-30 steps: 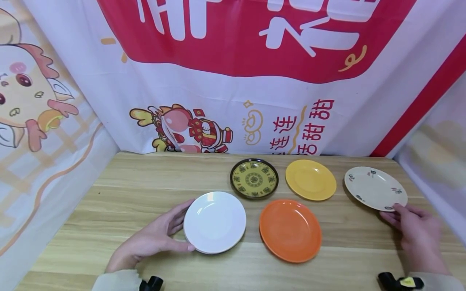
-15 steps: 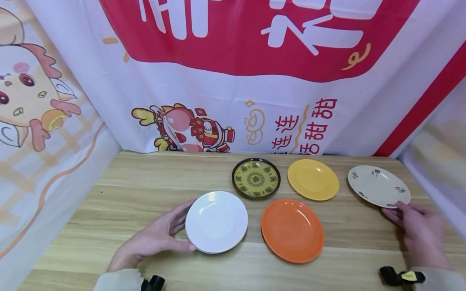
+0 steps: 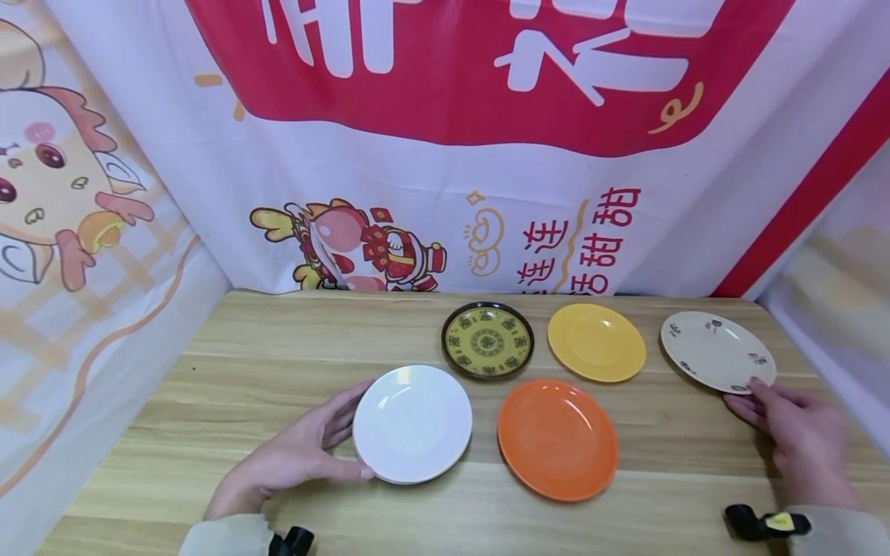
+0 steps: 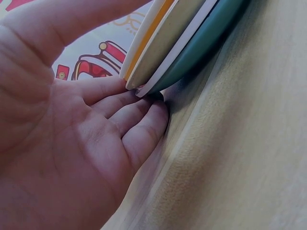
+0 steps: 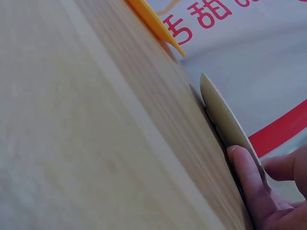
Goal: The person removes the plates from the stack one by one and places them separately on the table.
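At the table's middle, my left hand (image 3: 306, 444) spans the left rim of a stack of plates, a white plate (image 3: 412, 423) on top. Its thumb is at the near edge and its fingers at the far side. The left wrist view shows the layers edge-on, with a green plate (image 4: 199, 52) lowest and fingertips against the rims. On the far right, my right hand (image 3: 799, 428) pinches the near rim of a cream plate (image 3: 716, 351) with small printed motifs. The thumb is above and a finger beneath, as the right wrist view shows.
An orange plate (image 3: 556, 440) lies right of the stack. Behind stand a dark-rimmed, olive patterned plate (image 3: 488, 341) and a yellow plate (image 3: 596, 342). A printed cloth (image 3: 445, 208) closes off the back of the wooden table (image 3: 278, 340), with cloth along both sides.
My right hand and the cream plate have shifted slightly toward the back. The left hand stays at the stack, and the view has swayed a little.
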`<state>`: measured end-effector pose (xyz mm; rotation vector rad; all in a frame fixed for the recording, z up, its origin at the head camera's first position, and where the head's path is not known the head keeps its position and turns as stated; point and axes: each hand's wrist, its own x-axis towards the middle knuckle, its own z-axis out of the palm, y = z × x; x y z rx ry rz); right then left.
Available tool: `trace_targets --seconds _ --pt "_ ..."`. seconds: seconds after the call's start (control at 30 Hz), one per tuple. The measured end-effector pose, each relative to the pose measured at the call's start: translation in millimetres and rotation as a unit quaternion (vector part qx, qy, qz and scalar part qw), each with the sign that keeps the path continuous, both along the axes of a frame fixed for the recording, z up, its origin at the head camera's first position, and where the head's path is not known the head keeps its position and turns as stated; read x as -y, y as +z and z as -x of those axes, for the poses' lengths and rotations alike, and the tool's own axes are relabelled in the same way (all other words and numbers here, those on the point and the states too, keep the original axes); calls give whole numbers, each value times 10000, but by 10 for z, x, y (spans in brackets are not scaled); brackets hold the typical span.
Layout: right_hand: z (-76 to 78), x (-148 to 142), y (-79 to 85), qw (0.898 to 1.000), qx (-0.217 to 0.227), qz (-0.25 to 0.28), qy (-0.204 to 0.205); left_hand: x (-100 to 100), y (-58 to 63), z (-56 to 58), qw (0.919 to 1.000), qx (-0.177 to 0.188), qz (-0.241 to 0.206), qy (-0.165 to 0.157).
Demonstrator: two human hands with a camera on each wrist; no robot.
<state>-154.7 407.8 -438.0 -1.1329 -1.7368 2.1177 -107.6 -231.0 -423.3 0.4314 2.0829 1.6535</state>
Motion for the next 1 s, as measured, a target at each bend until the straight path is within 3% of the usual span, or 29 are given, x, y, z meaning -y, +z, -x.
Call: trace_targets --seconds 0.67,0.83,1.0 --pt "-73 -48 -25 9959 312 -598 603 14 3 -9 10000 -58 13 12" --pt "-99 -39 9 9929 670 -820 540 11 5 -8 10000 16 78 53" --pt "-110 9 50 9914 703 -981 503 13 7 -8 9999 13 109 60"
